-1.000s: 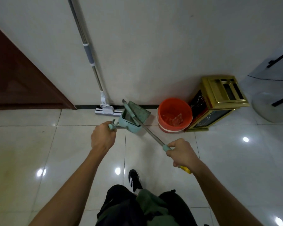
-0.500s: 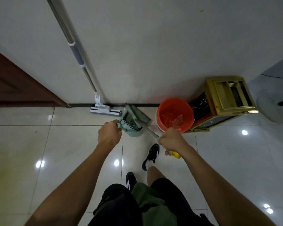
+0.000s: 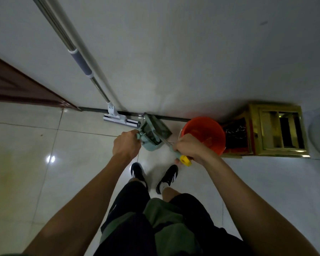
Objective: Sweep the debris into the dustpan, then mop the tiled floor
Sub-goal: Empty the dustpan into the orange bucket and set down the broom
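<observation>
My left hand [image 3: 127,145] grips the handle of a pale green dustpan [image 3: 151,136] with a comb edge, held close to the wall's base. My right hand [image 3: 189,147] is closed around the broom handle [image 3: 165,142], a metal shaft with a green grip and a yellow end cap [image 3: 185,160]. The broom's dark green head [image 3: 160,126] sits in the dustpan against the skirting. A mop [image 3: 118,119] with a long metal pole leans on the wall just left of the dustpan, its flat head on the tiled floor [image 3: 26,163].
An orange bucket [image 3: 203,133] stands right of the dustpan by the wall. A gold-framed bin [image 3: 272,130] is beside it further right. A dark brown door [image 3: 17,87] is at the left. My two black shoes [image 3: 153,175] stand just behind the hands.
I have stepped closer to the wall; both feet now stand side by side. Both hands moved forward with broom and dustpan, my right hand sliding toward the bucket and the broom standing steeper.
</observation>
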`<act>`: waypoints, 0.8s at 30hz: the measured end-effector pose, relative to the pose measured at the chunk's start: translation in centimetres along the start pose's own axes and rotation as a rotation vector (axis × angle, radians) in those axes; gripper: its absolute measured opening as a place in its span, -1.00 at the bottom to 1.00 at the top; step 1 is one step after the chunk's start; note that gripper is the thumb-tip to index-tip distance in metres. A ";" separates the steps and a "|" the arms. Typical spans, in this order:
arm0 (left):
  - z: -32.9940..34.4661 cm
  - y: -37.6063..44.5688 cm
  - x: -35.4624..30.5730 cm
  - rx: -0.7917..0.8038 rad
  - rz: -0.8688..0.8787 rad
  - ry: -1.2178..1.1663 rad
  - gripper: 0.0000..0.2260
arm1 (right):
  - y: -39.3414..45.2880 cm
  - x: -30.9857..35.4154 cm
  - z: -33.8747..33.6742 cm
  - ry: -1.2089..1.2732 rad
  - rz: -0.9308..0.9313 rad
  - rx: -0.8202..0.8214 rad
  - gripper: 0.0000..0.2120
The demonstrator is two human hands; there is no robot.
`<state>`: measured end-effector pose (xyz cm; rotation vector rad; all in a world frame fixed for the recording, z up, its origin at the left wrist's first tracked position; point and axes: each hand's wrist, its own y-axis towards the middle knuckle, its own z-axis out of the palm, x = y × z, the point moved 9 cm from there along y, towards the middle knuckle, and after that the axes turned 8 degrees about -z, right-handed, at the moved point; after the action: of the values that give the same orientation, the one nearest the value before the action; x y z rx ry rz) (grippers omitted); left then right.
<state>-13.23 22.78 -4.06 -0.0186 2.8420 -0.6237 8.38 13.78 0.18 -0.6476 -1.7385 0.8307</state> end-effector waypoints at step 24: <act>-0.4 3.1 4.9 0.049 0.171 0.114 -0.88 | 2.1 8.2 2.4 0.080 -0.010 0.052 -0.86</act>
<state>-18.03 25.46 -6.07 0.2732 2.8944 -0.6771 3.70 20.70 2.78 -0.6289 -1.6412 0.8299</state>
